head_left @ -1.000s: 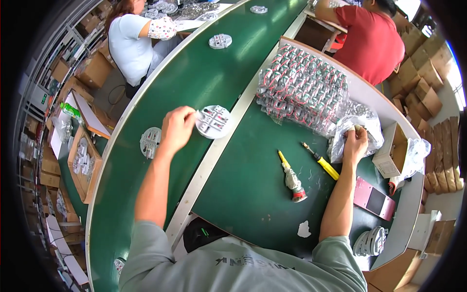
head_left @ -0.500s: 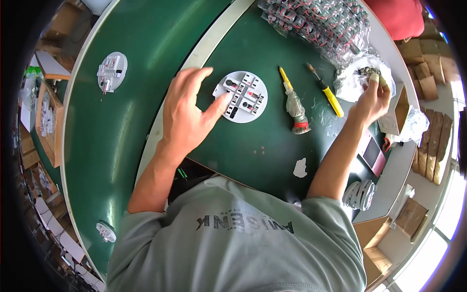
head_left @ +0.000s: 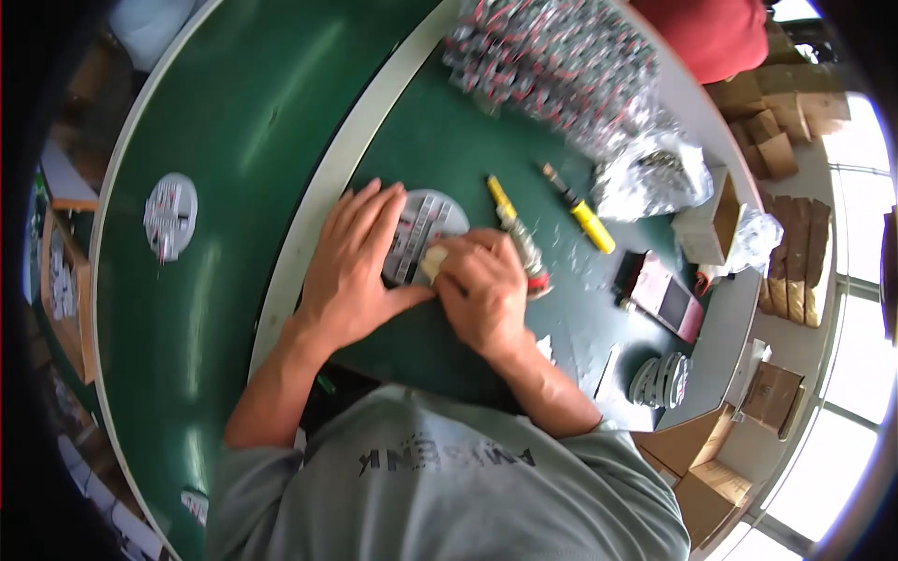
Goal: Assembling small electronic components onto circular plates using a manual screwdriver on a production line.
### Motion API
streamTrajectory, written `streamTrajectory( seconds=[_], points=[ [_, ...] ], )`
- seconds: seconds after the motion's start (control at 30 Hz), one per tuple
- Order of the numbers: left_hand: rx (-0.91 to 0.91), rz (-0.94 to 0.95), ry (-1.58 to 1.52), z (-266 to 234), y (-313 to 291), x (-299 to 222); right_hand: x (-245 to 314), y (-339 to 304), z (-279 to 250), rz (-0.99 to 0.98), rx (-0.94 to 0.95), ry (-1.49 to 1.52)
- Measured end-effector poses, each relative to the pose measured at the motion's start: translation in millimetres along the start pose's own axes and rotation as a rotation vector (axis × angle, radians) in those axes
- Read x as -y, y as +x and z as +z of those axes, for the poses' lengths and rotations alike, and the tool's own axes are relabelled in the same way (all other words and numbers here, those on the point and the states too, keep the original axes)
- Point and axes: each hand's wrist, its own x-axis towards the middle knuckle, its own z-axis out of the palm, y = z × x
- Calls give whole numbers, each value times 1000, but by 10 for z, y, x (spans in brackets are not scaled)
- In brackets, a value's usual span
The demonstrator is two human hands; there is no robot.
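Note:
A round white plate (head_left: 443, 211) carrying dark and light parts lies on the green table between my hands. Along its left edge rests my left hand (head_left: 348, 266), open, fingers stretched out and thumb pointing to the plate's lower edge. My right hand (head_left: 485, 292) is closed over the plate's lower right side, with pale yellowish coverings on the fingertips. Whatever those fingertips pinch is hidden. Just beyond my right hand lies a yellow-tipped tool (head_left: 502, 198) with a wrapped body and red end, partly covered by the hand.
A yellow-handled screwdriver-like tool (head_left: 589, 224) lies to the right. Behind it are a crumpled clear bag (head_left: 655, 173) and a large pile of wired parts (head_left: 557, 65). Stacked white discs (head_left: 661, 381) stand near right. Another plate assembly (head_left: 172, 217) lies on the left green surface.
My right hand has come from the plastic bag at the right down to the plate. My left hand has settled against the plate's left edge. The view has shifted.

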Motion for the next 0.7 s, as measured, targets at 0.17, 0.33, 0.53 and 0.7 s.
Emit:
streamTrajectory(
  seconds=[0.17, 0.33, 0.53, 0.7],
  points=[
    [26, -21, -26, 29, -35, 24, 83, -30, -26, 25, 17, 6],
    [15, -41, -18, 60, -38, 17, 97, 244, -307, 89, 201, 81],
    [46, -64, -41, 34, 8, 4, -522, 1514, -841, 165, -92, -13],
    [28, -39, -42, 84, 52, 50, -1139, 2279, -957, -121, 35, -330]
  ],
)
